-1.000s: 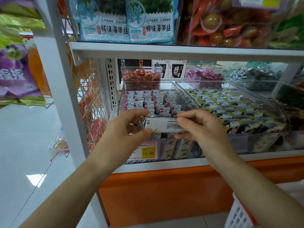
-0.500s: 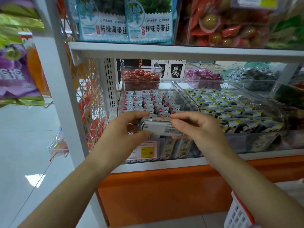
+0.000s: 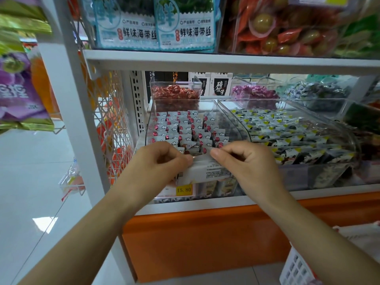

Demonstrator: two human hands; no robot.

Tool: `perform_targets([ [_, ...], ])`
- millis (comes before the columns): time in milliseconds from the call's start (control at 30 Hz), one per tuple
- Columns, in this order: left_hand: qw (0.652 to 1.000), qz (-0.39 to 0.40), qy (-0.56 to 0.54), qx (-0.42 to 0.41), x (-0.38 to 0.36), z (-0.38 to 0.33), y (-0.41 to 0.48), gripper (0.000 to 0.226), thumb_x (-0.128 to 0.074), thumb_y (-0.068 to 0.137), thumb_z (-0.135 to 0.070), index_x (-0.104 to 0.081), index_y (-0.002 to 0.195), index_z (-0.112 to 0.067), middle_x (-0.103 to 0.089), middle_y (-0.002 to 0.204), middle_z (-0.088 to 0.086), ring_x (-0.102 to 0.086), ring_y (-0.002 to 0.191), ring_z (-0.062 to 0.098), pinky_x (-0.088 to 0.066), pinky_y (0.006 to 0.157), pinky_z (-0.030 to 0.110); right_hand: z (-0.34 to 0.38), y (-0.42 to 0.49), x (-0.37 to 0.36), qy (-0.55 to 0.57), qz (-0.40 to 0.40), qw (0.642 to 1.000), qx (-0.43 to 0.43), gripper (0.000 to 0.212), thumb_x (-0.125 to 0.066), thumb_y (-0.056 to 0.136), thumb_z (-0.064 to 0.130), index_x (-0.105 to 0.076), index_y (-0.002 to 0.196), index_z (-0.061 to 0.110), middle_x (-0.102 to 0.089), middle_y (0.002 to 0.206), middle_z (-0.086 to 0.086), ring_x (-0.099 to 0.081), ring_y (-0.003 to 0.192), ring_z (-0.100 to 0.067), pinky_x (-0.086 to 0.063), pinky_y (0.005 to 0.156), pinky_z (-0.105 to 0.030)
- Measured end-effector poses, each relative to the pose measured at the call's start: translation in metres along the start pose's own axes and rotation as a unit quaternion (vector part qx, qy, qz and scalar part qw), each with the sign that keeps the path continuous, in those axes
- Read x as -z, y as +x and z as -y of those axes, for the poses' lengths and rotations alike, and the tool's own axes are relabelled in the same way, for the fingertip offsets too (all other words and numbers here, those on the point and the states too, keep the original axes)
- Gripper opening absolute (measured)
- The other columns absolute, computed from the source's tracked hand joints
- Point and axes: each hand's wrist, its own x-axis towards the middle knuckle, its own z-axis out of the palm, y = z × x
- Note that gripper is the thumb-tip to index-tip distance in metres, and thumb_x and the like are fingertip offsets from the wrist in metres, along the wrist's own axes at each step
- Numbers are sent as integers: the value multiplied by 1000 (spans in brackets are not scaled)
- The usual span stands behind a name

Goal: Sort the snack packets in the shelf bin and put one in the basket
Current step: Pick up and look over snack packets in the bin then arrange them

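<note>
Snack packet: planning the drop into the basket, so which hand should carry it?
Right, probably. Both the right hand and left hand pinch the snack packet, but the white basket sits low on the right, below the right forearm; the left would cross over.

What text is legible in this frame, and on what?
"鲜味海带丝", under a large "鲜": on each of the blue-and-white packets up top.
"碎银子": black-and-white box at the back.
"15.80": yellow price tag.
Fine print on the white packet pinched by left hand and right hand: too small to read.
Purple bag, far left: characters blurred and cut off.
</note>
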Motion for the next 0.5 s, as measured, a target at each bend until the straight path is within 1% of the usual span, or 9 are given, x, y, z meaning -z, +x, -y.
perform_targets([
  [67,999,-17,27,-11,2,0,1,24,-63,79,-37,-67,68,-16,-69,70,3,-66,64,14,-57,58,25,1,0,-1,7,5,1000,3,17,-64,86,22,-71,71,18,-61,56,13,-57,55,1,-38,50,-10],
  [167,996,-39,76,-37,4,-1,2,28,-63,81,-35,-67,64,-13,-68,65,6,-64,58,14,-55,55,28,1,-1,-4,15,8,1000,-1,17,-63,86,22,-72,73,16,-65,62,8,-60,59,-3,-44,51,-17],
  [300,994,-45,95,-43,3,0,1,27,-62,82,-35,-67,68,-12,-69,69,8,-64,59,14,-55,56,28,1,-1,-5,14,5,1000,-17,16,-64,86,22,-71,71,20,-65,63,10,-61,60,-1,-45,52,-14],
  [333,995,-38,85,-39,3,0,1,25,-61,82,-37,-67,72,-15,-69,72,6,-64,62,13,-55,57,28,0,0,-5,14,-1,1000,-22,17,-64,86,23,-70,70,21,-66,62,8,-62,59,-2,-47,53,-16],
  [367,996,-20,74,-35,2,0,0,23,-60,80,-41,-67,78,-19,-69,76,2,-64,66,11,-55,59,27,-1,0,-5,15,-11,999,-30,18,-64,86,23,-70,70,21,-67,63,4,-63,58,-5,-50,53,-22],
  [400,997,7,74,-32,1,0,-1,24,-61,77,-46,-66,86,-25,-68,81,-3,-64,71,7,-55,63,25,-3,0,-5,15,-23,999,-39,19,-63,87,24,-70,70,21,-68,64,0,-64,57,-10,-53,53,-28],
  [433,995,32,88,-34,0,1,-2,31,-62,73,-50,-64,96,-30,-67,87,-9,-63,76,3,-54,66,22,-5,0,-5,17,-35,998,-47,17,-63,87,25,-70,71,22,-69,66,-3,-66,58,-14,-55,54,-33],
  [467,992,45,108,-39,-1,2,-2,37,-64,72,-48,-61,105,-31,-65,91,-13,-62,80,-1,-53,69,17,-6,0,-5,26,-45,997,-58,14,-64,85,27,-70,73,24,-70,69,-3,-67,62,-15,-56,56,-36],
  [500,990,38,126,-49,-2,3,-2,39,-66,74,-42,-59,111,-31,-64,94,-15,-61,81,-2,-52,68,13,-7,0,-5,58,-49,994,-75,9,-66,82,29,-70,76,25,-71,73,-2,-68,67,-16,-57,58,-35],
])
